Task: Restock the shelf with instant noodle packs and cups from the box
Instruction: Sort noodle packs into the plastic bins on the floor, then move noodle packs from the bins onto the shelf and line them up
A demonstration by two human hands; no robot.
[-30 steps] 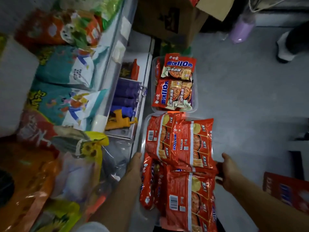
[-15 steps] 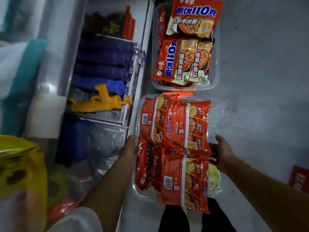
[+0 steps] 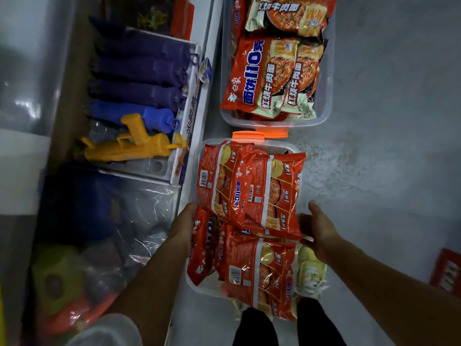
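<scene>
Fingers first, head view, the only one we have: our left hand (image 3: 184,228) presses against the left side of the near clear bin (image 3: 199,288), fingers wrapped down out of sight behind the packs, so we cannot tell how far they curl. Our right hand (image 3: 321,233) sits at the bin's right edge, thumb up, fingers looking tucked around or under the rim, but the actual grip is hidden; we judge a two-handed hold on the bin.

Change: against a second ago the bin and floor sit closer and bigger in view, the shelf's upper bags and the cardboard box have dropped out of frame, and both hands keep the same places on the bin sides. We read that as us bending down over the bin, setting it or steadying it on the floor (image 3: 386,121), not yet picking packs for the shelf.

Containers: near bin holds red noodle multipacks (image 3: 252,193), piled above the rim, one stack overhanging the front edge toward us, orange latch (image 3: 259,134) at the far end. Far clear bin (image 3: 326,96), just beyond and nearly touching, holds more red noodle packs (image 3: 272,76) lying flat. No cups visible. Shelf (image 3: 199,116) on the left carries a tray of purple and blue tubes (image 3: 139,71) plus a yellow toy gun (image 3: 129,146). Our yellow-green shoe (image 3: 309,270) shows beside the bin.
</scene>
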